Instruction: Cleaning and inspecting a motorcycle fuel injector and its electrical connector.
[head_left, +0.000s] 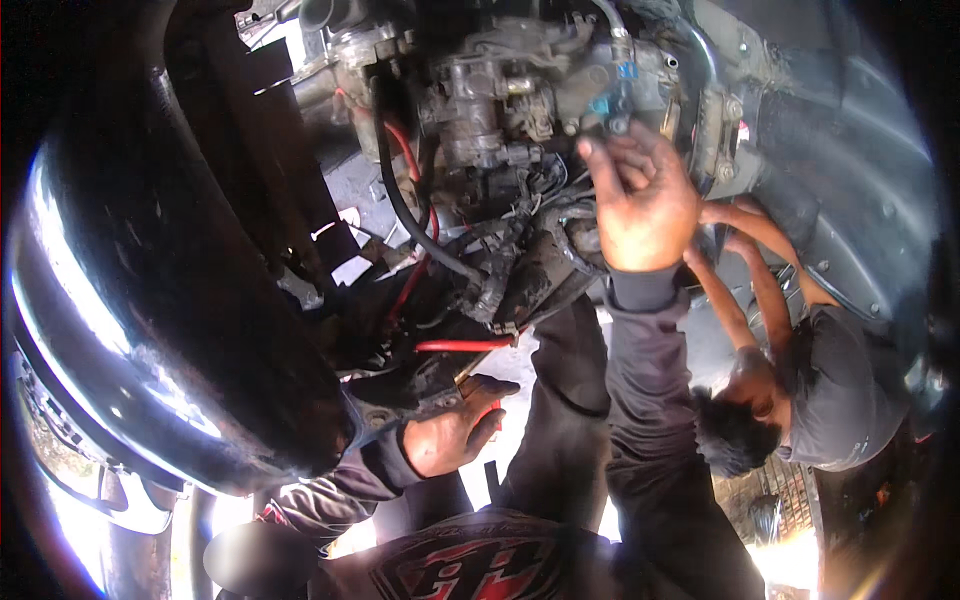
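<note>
I look up at the dirty underside of an engine [490,110]. My right hand [640,200] is raised to it, and its thumb and fingers pinch a small grey fitting [617,122] that has a blue clip just above it. My left hand [455,430] is lower, against a dark bracket [420,385]. Its fingers curl round what looks like a red-handled tool [493,408], most of which is hidden in the palm. A red cable [462,345] runs just above that hand.
A glossy black curved body panel [170,330] fills the left. Black hoses [400,200] and red wires hang from the engine. At the right another person [820,390] reaches both arms [745,270] up beside a wheel arch [860,170].
</note>
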